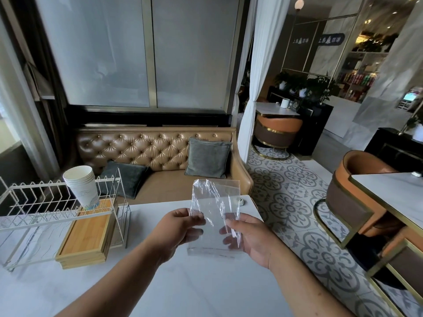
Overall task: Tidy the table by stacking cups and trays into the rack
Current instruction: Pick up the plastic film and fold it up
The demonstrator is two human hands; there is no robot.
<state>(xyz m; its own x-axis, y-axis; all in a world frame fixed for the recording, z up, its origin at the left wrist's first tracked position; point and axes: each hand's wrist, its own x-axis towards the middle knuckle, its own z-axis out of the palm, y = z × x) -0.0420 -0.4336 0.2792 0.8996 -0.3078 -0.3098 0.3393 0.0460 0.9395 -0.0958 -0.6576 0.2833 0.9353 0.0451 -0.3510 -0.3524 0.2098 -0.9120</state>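
Fingers (194,219) of left hand (176,232) and right hand (249,239) pinch a crinkled clear plastic bag (215,216) over the white counter (183,282). Stacked white paper cups (82,186) sit in white wire rack (34,202) at 10 o'clock, bamboo trays (87,234) under; probably done. Bin bag, grip light.

A clear plastic bag (215,216), crinkled and upright, is above the white marble counter (183,282). Behind the counter stands a tan tufted leather sofa (160,147) with two grey cushions, one (207,157) upright against the backrest and one (124,177) slumped on the seat. A white curtain (258,76) hangs to the right of it. Orange-and-brown armchairs (278,131) stand on the patterned tile floor (288,186).
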